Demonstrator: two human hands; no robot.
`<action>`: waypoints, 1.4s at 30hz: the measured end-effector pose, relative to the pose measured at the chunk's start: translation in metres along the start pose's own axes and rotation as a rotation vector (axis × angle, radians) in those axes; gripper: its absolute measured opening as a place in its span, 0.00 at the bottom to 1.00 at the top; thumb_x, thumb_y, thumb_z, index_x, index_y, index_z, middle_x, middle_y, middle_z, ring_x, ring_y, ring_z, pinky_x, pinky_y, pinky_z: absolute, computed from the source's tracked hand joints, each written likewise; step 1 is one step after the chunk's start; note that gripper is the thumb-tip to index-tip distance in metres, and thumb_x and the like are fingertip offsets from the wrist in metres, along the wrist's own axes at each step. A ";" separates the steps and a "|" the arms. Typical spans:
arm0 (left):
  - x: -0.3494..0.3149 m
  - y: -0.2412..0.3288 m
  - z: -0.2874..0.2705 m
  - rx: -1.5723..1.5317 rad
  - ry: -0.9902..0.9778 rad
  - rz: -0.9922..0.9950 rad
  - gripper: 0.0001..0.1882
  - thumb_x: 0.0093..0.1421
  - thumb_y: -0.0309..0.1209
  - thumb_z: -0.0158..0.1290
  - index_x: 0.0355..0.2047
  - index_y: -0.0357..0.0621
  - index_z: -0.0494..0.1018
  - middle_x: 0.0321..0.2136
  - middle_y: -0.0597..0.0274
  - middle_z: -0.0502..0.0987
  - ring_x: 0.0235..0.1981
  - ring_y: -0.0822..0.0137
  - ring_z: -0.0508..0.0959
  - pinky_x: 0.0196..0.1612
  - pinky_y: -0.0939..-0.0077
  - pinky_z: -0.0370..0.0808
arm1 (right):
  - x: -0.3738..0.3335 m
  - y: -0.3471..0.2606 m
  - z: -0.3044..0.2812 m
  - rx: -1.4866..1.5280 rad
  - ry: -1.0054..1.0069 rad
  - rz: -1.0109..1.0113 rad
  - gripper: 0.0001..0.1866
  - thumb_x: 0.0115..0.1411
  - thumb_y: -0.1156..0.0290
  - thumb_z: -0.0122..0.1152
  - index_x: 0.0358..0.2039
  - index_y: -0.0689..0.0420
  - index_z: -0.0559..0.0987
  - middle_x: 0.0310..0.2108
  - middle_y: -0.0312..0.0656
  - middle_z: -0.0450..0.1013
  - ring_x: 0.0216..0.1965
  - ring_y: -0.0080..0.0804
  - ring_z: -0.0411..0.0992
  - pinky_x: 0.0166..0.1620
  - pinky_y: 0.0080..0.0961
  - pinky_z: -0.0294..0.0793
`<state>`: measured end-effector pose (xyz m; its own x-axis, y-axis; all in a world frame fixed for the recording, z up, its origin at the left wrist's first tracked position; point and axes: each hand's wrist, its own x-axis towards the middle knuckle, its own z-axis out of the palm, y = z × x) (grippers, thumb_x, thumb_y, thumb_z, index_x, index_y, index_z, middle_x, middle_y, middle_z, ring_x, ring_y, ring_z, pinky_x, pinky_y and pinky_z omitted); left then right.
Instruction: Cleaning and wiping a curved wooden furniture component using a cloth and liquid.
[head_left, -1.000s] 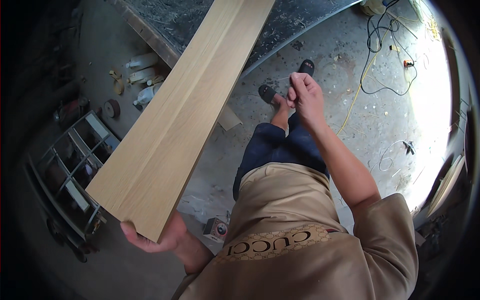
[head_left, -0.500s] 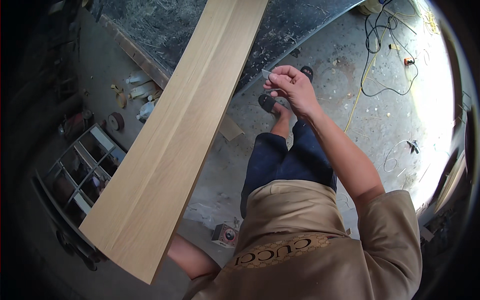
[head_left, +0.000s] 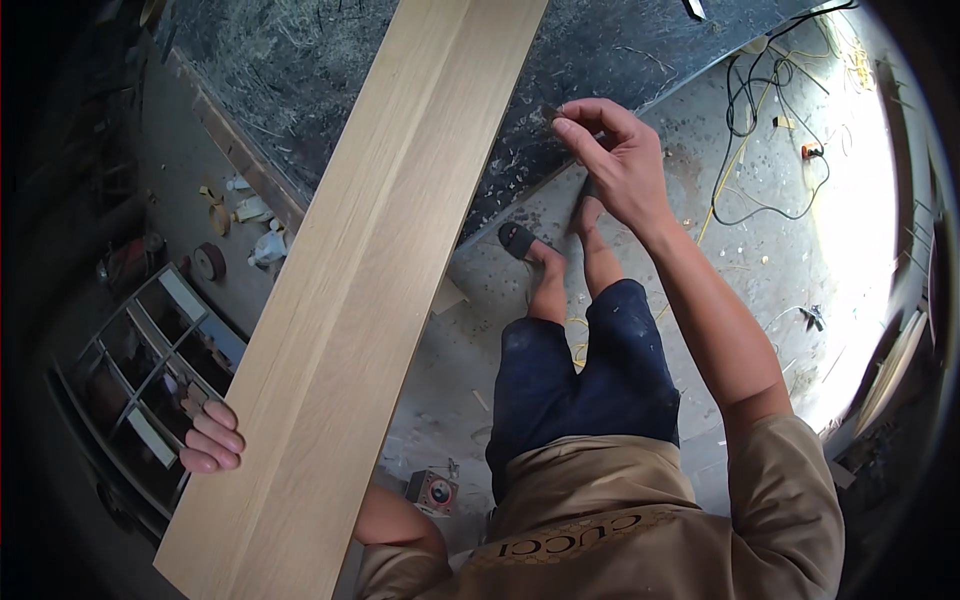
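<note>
A long, pale wooden board (head_left: 330, 300) slants from the lower left up to the top of the view. My left hand (head_left: 214, 438) has its fingers curled over the board's left edge; its palm and thumb are hidden beneath, and the forearm passes under the wood. My right hand (head_left: 622, 160), raised to the right of the board and apart from it, pinches a small, thin, flat piece (head_left: 551, 114) between thumb and fingertips. That piece looks dark here, and its exact kind is not clear.
Under the board's far part lies a dark, scuffed tabletop (head_left: 280, 90). A metal-framed rack (head_left: 150, 350) stands at the left, near plastic bottles (head_left: 262, 225) on the floor. Black cable (head_left: 745, 110) coils at the right. A small boxy device (head_left: 433, 490) sits below the board.
My left hand's fingers have come into view over the board's left edge. My right hand has risen slightly, still pinching the small piece. The board's near end now reaches lower in view.
</note>
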<state>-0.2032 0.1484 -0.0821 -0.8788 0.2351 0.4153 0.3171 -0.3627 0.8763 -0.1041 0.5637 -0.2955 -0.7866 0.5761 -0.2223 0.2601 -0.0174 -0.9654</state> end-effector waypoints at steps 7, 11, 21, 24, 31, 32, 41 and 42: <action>-0.010 0.005 -0.009 0.067 0.033 -0.001 0.20 0.80 0.39 0.37 0.32 0.44 0.69 0.23 0.65 0.68 0.28 0.68 0.68 0.41 0.70 0.66 | 0.044 0.019 0.011 -0.201 0.020 -0.371 0.07 0.63 0.72 0.71 0.40 0.58 0.87 0.34 0.42 0.82 0.35 0.35 0.81 0.41 0.27 0.80; -0.013 0.006 -0.006 0.071 0.030 -0.023 0.25 0.82 0.44 0.34 0.31 0.45 0.69 0.23 0.64 0.68 0.27 0.69 0.69 0.41 0.70 0.67 | 0.067 0.026 0.012 -0.204 0.126 -0.473 0.07 0.62 0.72 0.71 0.41 0.58 0.87 0.35 0.43 0.83 0.35 0.36 0.82 0.40 0.28 0.79; -0.020 0.004 -0.009 0.069 0.089 -0.015 0.29 0.82 0.50 0.29 0.33 0.46 0.71 0.22 0.67 0.70 0.26 0.73 0.72 0.43 0.71 0.67 | 0.124 0.023 -0.004 -0.401 0.247 -0.613 0.08 0.67 0.70 0.68 0.44 0.59 0.85 0.33 0.44 0.79 0.30 0.34 0.74 0.34 0.28 0.73; -0.022 0.002 -0.013 0.059 0.097 -0.026 0.29 0.82 0.50 0.29 0.33 0.46 0.71 0.22 0.67 0.70 0.26 0.73 0.72 0.43 0.72 0.67 | 0.128 0.028 -0.007 -0.452 0.205 -0.664 0.07 0.65 0.75 0.68 0.43 0.58 0.85 0.34 0.44 0.79 0.28 0.39 0.76 0.32 0.32 0.75; -0.028 0.008 -0.013 0.059 0.130 -0.066 0.30 0.82 0.51 0.29 0.34 0.46 0.71 0.22 0.67 0.70 0.27 0.74 0.72 0.44 0.72 0.66 | 0.078 0.035 0.021 -0.436 0.050 -0.806 0.06 0.61 0.72 0.73 0.38 0.54 0.85 0.32 0.40 0.76 0.32 0.40 0.78 0.34 0.33 0.78; -0.033 0.005 -0.014 0.046 0.144 -0.057 0.30 0.82 0.51 0.28 0.34 0.46 0.71 0.22 0.68 0.69 0.27 0.74 0.72 0.45 0.73 0.66 | 0.061 0.036 0.027 -0.414 0.016 -0.792 0.06 0.61 0.72 0.73 0.38 0.55 0.85 0.31 0.40 0.76 0.32 0.39 0.78 0.34 0.33 0.78; -0.033 -0.003 -0.011 0.001 0.171 0.019 0.31 0.82 0.52 0.28 0.34 0.45 0.73 0.22 0.66 0.71 0.25 0.72 0.73 0.42 0.71 0.69 | -0.036 0.014 0.057 -0.071 -0.262 -0.612 0.12 0.54 0.79 0.78 0.40 0.59 0.87 0.32 0.42 0.80 0.33 0.36 0.79 0.35 0.30 0.79; -0.032 -0.004 -0.010 0.009 0.169 0.022 0.31 0.82 0.51 0.29 0.34 0.45 0.73 0.22 0.65 0.72 0.25 0.71 0.74 0.41 0.71 0.69 | -0.037 0.013 0.054 -0.046 -0.286 -0.604 0.12 0.54 0.79 0.78 0.39 0.59 0.87 0.32 0.42 0.80 0.32 0.36 0.79 0.35 0.31 0.79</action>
<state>-0.1803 0.1330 -0.1013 -0.9186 0.0720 0.3885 0.3398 -0.3579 0.8697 -0.1014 0.4982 -0.3069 -0.9173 0.2344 0.3220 -0.2538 0.2791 -0.9261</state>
